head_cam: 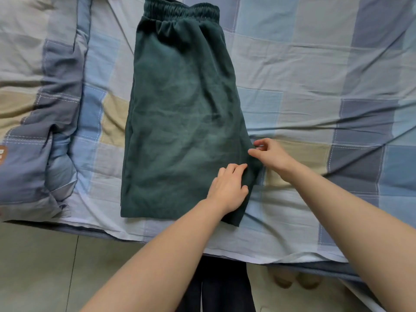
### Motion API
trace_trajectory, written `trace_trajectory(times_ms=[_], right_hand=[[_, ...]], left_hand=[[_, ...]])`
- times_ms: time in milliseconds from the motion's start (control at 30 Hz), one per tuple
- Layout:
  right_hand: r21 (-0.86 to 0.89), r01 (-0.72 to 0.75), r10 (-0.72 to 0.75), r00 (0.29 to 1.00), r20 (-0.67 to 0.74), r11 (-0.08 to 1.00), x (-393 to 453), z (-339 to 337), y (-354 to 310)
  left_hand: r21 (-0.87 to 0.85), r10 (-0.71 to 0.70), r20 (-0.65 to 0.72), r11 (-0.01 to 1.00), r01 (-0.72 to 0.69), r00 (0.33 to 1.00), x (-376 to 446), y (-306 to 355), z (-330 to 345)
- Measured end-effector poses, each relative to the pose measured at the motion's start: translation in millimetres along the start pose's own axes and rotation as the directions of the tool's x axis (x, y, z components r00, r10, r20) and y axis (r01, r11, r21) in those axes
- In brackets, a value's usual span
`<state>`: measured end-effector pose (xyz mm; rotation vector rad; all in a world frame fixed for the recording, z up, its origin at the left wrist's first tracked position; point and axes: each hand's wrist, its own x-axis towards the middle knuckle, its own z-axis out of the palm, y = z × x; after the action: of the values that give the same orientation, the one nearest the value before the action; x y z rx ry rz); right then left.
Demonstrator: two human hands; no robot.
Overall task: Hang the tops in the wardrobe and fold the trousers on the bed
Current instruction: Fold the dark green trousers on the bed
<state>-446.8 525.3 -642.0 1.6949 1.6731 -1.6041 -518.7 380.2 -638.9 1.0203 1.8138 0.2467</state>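
Dark green elastic-waist trousers [180, 122] lie folded lengthwise on a blue checked bed [304, 70]; the left hand [228, 190] presses flat, the right hand [269, 154] pinches their edge.

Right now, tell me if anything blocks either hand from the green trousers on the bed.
Nothing does. The left hand already lies on the green trousers near the right edge, and the right hand pinches that edge. Only the checked sheet surrounds them.
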Motion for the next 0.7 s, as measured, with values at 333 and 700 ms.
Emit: trace_trajectory(times_ms=[333, 700], right_hand=[[-0.551, 0.427, -0.316, 0.904, 0.289, 0.717, -23, 28, -31], [-0.765, 0.607, -0.428, 0.645, 0.632, -0.216, -30, 66, -27]], left_hand=[[-0.643, -0.341, -0.049, 0.730, 0.231, 0.939, 3, -9, -4], [-0.826, -0.528, 0.163, 0.388, 0.408, 0.833, -34, -79, -27]])
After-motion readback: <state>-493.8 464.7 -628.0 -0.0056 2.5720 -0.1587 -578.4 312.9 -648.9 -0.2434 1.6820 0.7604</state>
